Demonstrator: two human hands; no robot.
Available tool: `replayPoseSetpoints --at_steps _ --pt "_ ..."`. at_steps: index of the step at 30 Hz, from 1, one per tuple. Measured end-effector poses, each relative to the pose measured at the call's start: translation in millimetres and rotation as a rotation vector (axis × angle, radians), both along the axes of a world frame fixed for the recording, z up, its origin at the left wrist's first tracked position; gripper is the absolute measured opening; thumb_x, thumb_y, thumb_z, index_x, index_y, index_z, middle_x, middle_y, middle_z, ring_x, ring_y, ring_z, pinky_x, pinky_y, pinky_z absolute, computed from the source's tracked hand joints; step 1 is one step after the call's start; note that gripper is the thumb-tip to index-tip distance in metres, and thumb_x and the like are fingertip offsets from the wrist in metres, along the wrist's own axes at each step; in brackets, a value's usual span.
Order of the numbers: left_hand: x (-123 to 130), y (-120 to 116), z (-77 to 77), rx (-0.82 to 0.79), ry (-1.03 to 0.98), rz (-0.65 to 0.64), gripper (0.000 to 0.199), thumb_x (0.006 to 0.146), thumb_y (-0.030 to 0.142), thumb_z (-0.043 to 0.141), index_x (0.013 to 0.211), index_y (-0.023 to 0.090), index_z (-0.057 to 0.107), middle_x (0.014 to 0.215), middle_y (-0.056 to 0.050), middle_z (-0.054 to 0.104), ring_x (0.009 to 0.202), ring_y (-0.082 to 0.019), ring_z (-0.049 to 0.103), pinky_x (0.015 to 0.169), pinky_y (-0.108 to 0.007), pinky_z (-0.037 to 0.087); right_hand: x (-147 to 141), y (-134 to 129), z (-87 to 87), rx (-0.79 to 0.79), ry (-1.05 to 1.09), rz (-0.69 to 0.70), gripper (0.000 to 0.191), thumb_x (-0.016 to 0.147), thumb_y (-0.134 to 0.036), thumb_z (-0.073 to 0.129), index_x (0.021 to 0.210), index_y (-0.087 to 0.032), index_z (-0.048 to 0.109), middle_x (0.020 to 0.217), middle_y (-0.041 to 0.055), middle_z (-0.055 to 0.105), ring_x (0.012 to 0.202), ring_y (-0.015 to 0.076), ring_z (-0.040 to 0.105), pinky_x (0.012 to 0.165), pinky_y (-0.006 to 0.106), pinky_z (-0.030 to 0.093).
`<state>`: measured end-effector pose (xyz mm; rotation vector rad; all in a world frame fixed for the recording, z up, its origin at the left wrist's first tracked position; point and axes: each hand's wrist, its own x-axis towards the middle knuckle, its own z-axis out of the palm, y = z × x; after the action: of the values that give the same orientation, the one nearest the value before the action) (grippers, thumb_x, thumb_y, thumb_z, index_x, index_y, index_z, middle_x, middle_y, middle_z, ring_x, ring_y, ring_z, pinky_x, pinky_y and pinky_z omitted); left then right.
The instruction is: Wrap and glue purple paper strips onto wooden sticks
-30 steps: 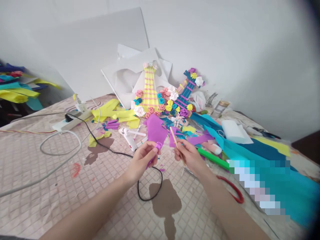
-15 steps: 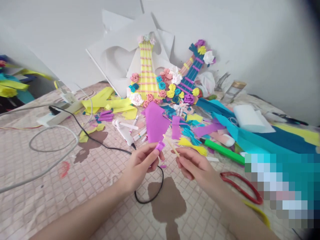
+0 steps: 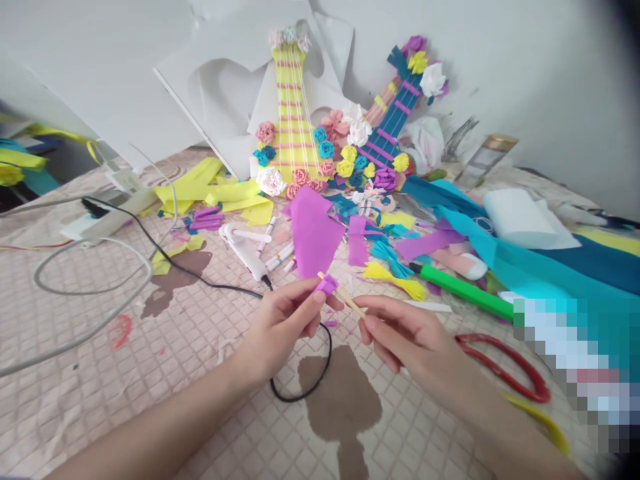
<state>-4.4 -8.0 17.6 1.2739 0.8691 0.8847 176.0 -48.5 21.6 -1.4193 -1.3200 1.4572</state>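
Purple folded paper strip (image 3: pixel 329 285) sits pinched in the left hand (image 3: pixel 290 320) above the grid-patterned tablecloth (image 3: pixel 240 447); the thin pale wooden stick (image 3: pixel 351 303) gripped by the right hand (image 3: pixel 403 331), apart from it moments ago, now crosses it, bringing both pieces together.

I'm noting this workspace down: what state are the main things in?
Left hand, pinching small purple paper
Right hand, gripping stick
Small purple paper, pinched, stick apparently touching it
Stick, slanted, tip in view
Glue gun, lying down, cord attached
Black plug, apparently in power strip
Jar, lid on
Yellow guitar, upright, strung
Blue guitar, tilted, strung
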Motion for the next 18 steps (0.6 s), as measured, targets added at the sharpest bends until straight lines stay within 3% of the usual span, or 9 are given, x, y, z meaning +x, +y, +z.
replayPoseSetpoints --at_steps 11,18 --pt "-0.5 -1.1 -0.1 -0.021 -0.01 -0.005 0.023 0.085 0.034 0.051 0.09 0.015 0.065 0.055 0.002 0.053 0.044 -0.005 0.036 0.038 -0.018 0.023 1.3 -0.6 1.2 0.1 -0.151 -0.03 0.025 0.084 -0.032 0.05 0.105 -0.024 0.062 0.07 -0.0014 0.058 0.047 0.0058 0.042 0.041 0.018 0.033" --pt "-1.4 -0.9 0.6 -0.012 0.003 -0.004 0.025 0.086 0.033 0.049 0.093 0.014 0.065 0.047 0.005 0.047 0.041 -0.005 0.033 0.038 -0.019 0.023 0.4 -4.6 4.4 0.277 -0.364 -0.026 0.028 0.085 -0.029 0.049 0.108 -0.024 0.065 0.07 -0.0006 0.06 0.046 0.0071 0.043 0.038 0.018 0.035"
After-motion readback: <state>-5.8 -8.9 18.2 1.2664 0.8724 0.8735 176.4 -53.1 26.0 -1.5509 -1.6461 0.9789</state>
